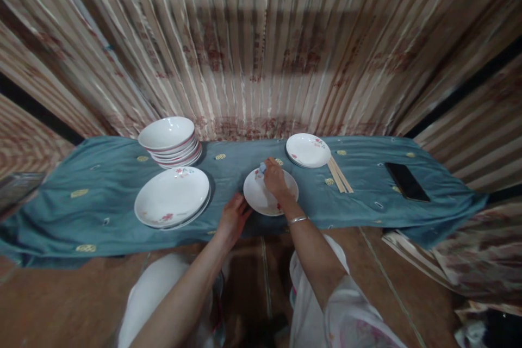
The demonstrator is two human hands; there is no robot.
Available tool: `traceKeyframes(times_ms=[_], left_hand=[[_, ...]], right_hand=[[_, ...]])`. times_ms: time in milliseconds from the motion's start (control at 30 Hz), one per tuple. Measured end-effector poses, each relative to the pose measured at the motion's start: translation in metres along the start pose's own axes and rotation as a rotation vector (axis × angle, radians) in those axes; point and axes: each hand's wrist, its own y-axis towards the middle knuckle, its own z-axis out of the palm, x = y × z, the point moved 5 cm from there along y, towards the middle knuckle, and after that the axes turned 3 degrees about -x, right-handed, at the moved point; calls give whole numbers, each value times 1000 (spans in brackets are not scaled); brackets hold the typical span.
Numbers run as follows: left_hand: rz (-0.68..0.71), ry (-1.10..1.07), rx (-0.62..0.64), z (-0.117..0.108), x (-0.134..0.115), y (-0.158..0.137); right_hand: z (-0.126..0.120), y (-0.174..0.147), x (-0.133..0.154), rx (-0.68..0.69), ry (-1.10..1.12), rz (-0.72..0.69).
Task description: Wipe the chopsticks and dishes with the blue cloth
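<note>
1. Pleated, patterned curtains (261,38) hang behind a teal-draped bench (244,152).
2. Right grip (274,178) pinches a small pale-blue wad (262,167) over the floral plate (261,198).
3. Left grip (234,216) sits at that plate's left rim; whether it grasps, I cannot tell.
4. Floral plate lies mid-bench, between larger stacked plates (173,197) and smaller ones (308,150), chopsticks (339,175) beside the latter.

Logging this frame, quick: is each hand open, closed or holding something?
Left hand: at the rim of the middle plate; whether it grips cannot be told.
Right hand: closed on a small pale-blue thing, over that plate.
</note>
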Motion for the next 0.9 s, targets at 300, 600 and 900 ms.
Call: traceKeyframes(times_ms=[300,600,900], left_hand=[[-69,40,-16,1,-3,-2],[-123,12,-106,2,-6,-3],[-120,15,-64,2,-5,2]], right_hand=[[8,-1,31,147,29,14],[2,-15,61,241,134,-69],[-13,-37,81,337,218,-162]])
